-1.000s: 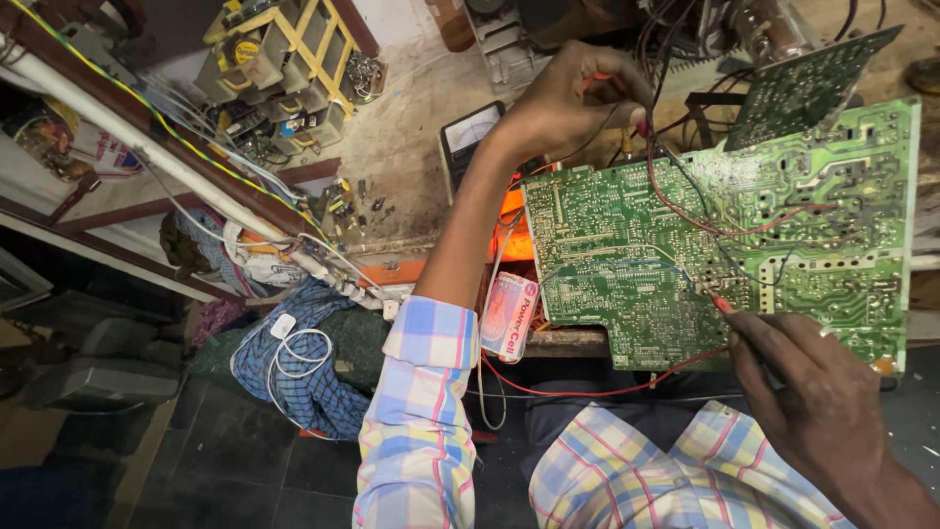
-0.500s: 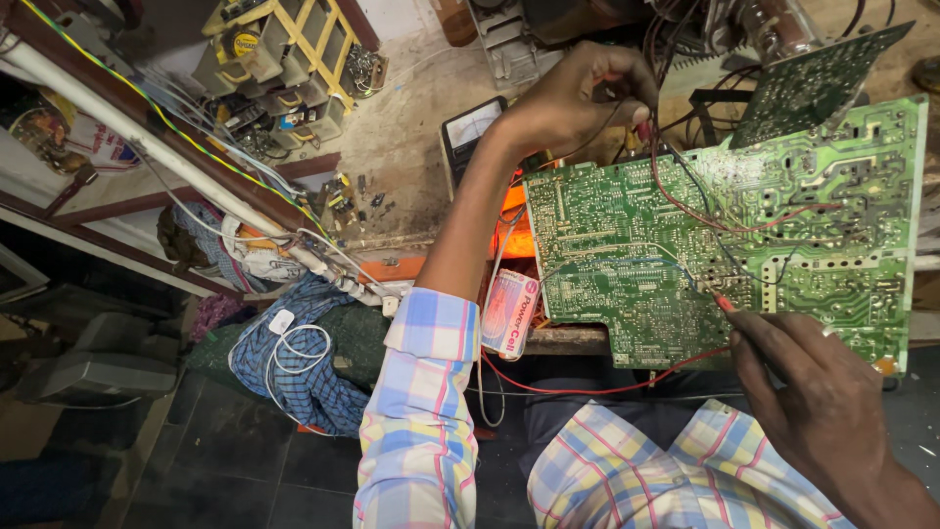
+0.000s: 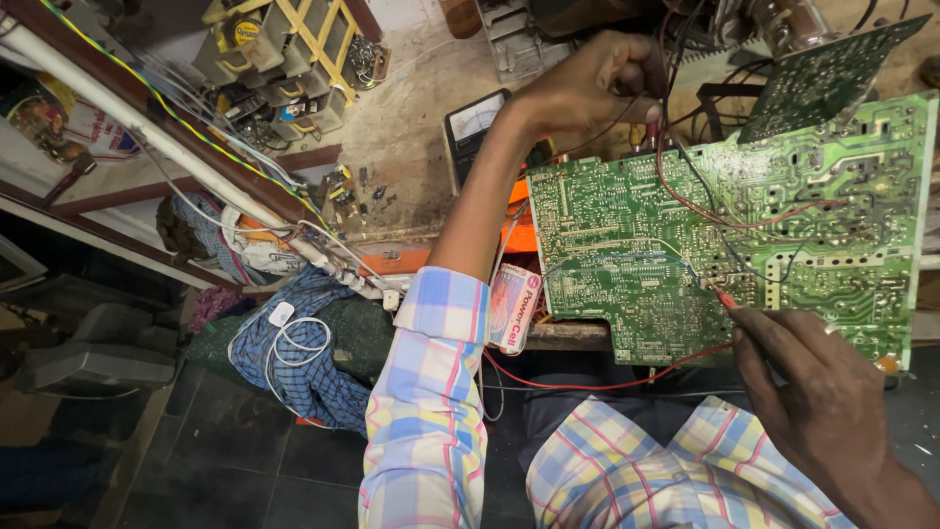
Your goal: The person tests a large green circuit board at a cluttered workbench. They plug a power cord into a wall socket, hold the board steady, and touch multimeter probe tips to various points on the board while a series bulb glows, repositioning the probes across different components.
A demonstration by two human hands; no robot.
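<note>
- Head view looks down on a large green circuit board, solder side up, lying right of centre across the cluttered bench.
- Your left hand reaches to the far edge of that board, fingers pinched together around a red-tipped probe at the board's far left corner.
- Your right hand sits at the near right, fingers closed on a second red probe; its tip touches the board close to the near edge.
- Red and black leads loop over the board's surface between the two probes, and one red wire trails under the near edge.
- An analogue meter lies just left of your left wrist, partly hidden by the forearm.
- A small pink and white battery pack rests beside your left elbow, touching the board's near left corner region.
- A second, darker circuit board stands tilted at the far right, overlapping the green one's far edge.
- Yellow-framed transformers are stacked at the far left.
- A blue checked cloth with a coiled white cable on it lies near left, below the bench.
</note>
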